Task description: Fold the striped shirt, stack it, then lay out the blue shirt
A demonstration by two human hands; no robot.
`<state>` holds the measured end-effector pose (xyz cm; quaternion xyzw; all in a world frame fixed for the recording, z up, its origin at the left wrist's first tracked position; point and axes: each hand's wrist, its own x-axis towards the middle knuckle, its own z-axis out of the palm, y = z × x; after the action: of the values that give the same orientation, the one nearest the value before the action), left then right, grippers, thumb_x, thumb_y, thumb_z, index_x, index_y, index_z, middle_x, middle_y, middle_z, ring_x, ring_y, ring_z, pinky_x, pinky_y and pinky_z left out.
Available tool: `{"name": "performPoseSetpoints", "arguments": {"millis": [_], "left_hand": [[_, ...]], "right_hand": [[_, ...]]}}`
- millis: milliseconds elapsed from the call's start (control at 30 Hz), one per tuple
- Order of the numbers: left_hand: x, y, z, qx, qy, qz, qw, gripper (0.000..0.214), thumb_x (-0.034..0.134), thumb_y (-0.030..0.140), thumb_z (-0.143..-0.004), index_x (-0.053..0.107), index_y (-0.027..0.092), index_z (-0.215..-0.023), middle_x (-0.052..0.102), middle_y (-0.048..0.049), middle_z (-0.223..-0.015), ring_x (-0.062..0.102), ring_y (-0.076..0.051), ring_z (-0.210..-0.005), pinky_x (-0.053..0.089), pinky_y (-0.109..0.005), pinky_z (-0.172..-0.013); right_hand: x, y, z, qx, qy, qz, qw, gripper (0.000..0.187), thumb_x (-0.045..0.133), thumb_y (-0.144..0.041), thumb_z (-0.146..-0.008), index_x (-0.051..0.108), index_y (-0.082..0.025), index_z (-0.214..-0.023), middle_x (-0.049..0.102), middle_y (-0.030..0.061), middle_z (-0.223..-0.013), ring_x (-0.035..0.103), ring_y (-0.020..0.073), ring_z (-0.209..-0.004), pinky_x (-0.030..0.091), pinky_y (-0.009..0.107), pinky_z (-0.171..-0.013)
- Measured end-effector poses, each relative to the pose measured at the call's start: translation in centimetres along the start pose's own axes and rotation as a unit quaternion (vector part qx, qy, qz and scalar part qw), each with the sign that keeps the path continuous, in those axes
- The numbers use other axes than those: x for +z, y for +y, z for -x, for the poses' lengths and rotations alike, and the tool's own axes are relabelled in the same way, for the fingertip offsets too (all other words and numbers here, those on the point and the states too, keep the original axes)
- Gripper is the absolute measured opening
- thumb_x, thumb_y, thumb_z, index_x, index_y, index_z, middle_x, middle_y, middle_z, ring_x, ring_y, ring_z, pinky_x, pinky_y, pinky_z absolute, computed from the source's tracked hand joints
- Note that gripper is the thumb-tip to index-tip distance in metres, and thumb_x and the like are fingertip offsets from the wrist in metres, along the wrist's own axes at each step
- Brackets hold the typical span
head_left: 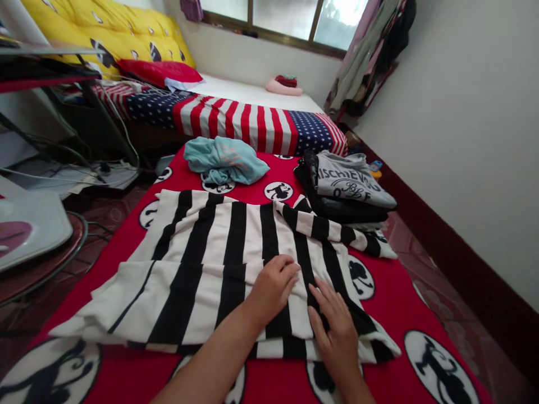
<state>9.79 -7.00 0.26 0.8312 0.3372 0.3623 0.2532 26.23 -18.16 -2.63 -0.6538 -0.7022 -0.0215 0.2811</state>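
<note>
A black-and-white striped long-sleeved shirt point(233, 230) lies spread across the red bedding, its near part doubled over in a fold. One sleeve stretches out to the right. My left hand point(273, 286) is on the middle of the shirt by the fold's edge, fingers curled together on the cloth. Just to its right, my right hand point(334, 325) rests flat on the fabric with its fingers spread. Beyond the shirt is a crumpled light-blue garment point(227, 160). A pile of folded clothes, topped by a grey printed shirt point(347, 179), sits at the right.
The red bedding point(387, 303) has round white patches with black figures. Behind stands a bed with a flag-patterned cover point(236, 120), a red pillow point(160, 73) and a yellow cushion point(113, 33). A white stool point(31, 224) is at left; clothes point(366, 62) hang at the right wall.
</note>
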Motion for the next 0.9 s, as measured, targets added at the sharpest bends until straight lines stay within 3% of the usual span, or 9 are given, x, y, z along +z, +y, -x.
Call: {"name": "performPoseSetpoints", "arguments": {"millis": [133, 267, 367, 500, 600, 667, 767, 900], "left_hand": [[-1.5, 0.2, 2.6, -0.009, 0.076, -0.081, 0.994, 0.018, 0.053, 0.013, -0.089, 0.066, 0.021, -0.100, 0.062, -0.0076, -0.099, 0.058, -0.021, -0.095, 0.049, -0.038, -0.084], [-3.0, 0.4, 6.2, -0.016, 0.042, -0.121, 0.992, 0.011, 0.058, 0.016, -0.088, 0.067, 0.021, -0.088, 0.063, -0.0051, -0.087, 0.058, -0.020, -0.086, 0.047, -0.036, -0.076], [-3.4, 0.5, 7.7, -0.031, 0.019, -0.115, 0.993, 0.012, 0.057, 0.016, -0.089, 0.067, 0.022, -0.087, 0.063, -0.0045, -0.087, 0.058, -0.020, -0.085, 0.046, -0.036, -0.074], [-3.2, 0.5, 7.8, -0.041, 0.022, -0.124, 0.991, 0.021, 0.058, 0.012, -0.086, 0.068, 0.024, -0.099, 0.064, -0.0064, -0.107, 0.057, -0.023, -0.100, 0.048, -0.039, -0.082], [-3.0, 0.5, 7.7, -0.034, 0.008, -0.136, 0.990, 0.033, 0.058, 0.008, -0.084, 0.067, 0.028, -0.108, 0.061, -0.0046, -0.126, 0.052, -0.026, -0.117, 0.046, -0.045, -0.091], [-2.9, 0.6, 7.8, -0.036, -0.006, -0.140, 0.989, 0.034, 0.057, 0.008, -0.085, 0.068, 0.030, -0.109, 0.060, -0.0025, -0.130, 0.051, -0.026, -0.120, 0.046, -0.046, -0.093], [-2.9, 0.9, 8.1, -0.054, -0.009, -0.161, 0.985, 0.037, 0.057, 0.012, -0.086, 0.065, 0.033, -0.115, 0.055, -0.0021, -0.139, 0.046, -0.026, -0.129, 0.042, -0.049, -0.101], [-3.6, 1.1, 8.5, -0.103, 0.016, -0.225, 0.969, 0.052, 0.065, 0.037, -0.084, 0.053, 0.033, -0.134, 0.039, -0.0066, -0.152, 0.028, -0.033, -0.142, 0.021, -0.062, -0.113]], "right_hand": [[0.2, 0.3, 0.1, -0.013, 0.007, 0.008, 1.000, 0.045, 0.047, -0.022, -0.093, 0.047, -0.026, -0.138, 0.050, 0.0087, -0.143, 0.045, 0.0255, -0.134, 0.037, 0.053, -0.107], [-0.3, -0.1, -1.4, -0.001, 0.021, -0.009, 1.000, 0.031, 0.050, -0.025, -0.091, 0.060, -0.023, -0.120, 0.060, 0.0110, -0.128, 0.056, 0.0267, -0.120, 0.046, 0.049, -0.097], [-0.5, -1.3, -4.6, 0.044, 0.031, -0.033, 0.998, 0.022, 0.054, -0.032, -0.089, 0.063, -0.021, -0.106, 0.063, 0.0121, -0.113, 0.060, 0.0264, -0.105, 0.050, 0.043, -0.087], [0.9, -2.8, -9.6, 0.069, -0.013, -0.030, 0.997, 0.031, 0.063, -0.038, -0.083, 0.062, -0.020, -0.108, 0.065, 0.0075, -0.098, 0.062, 0.0234, -0.089, 0.048, 0.034, -0.073], [2.6, -2.9, -12.0, 0.083, -0.062, -0.019, 0.994, 0.014, 0.059, -0.034, -0.084, 0.066, -0.021, -0.083, 0.065, 0.0024, -0.082, 0.062, 0.0191, -0.077, 0.041, 0.028, -0.064], [3.5, -2.5, -12.6, 0.103, -0.053, -0.029, 0.993, 0.021, 0.055, -0.035, -0.086, 0.065, -0.021, -0.073, 0.064, 0.0014, -0.076, 0.060, 0.0176, -0.072, 0.038, 0.027, -0.062], [4.0, -2.1, -12.4, 0.126, -0.014, -0.065, 0.990, 0.027, 0.054, -0.042, -0.086, 0.066, -0.021, -0.074, 0.065, 0.0013, -0.076, 0.059, 0.0177, -0.072, 0.036, 0.027, -0.062], [3.9, -1.9, -11.9, 0.137, 0.007, -0.090, 0.987, 0.032, 0.055, -0.050, -0.084, 0.068, -0.022, -0.075, 0.067, 0.0020, -0.079, 0.059, 0.0184, -0.071, 0.037, 0.028, -0.063]]}}
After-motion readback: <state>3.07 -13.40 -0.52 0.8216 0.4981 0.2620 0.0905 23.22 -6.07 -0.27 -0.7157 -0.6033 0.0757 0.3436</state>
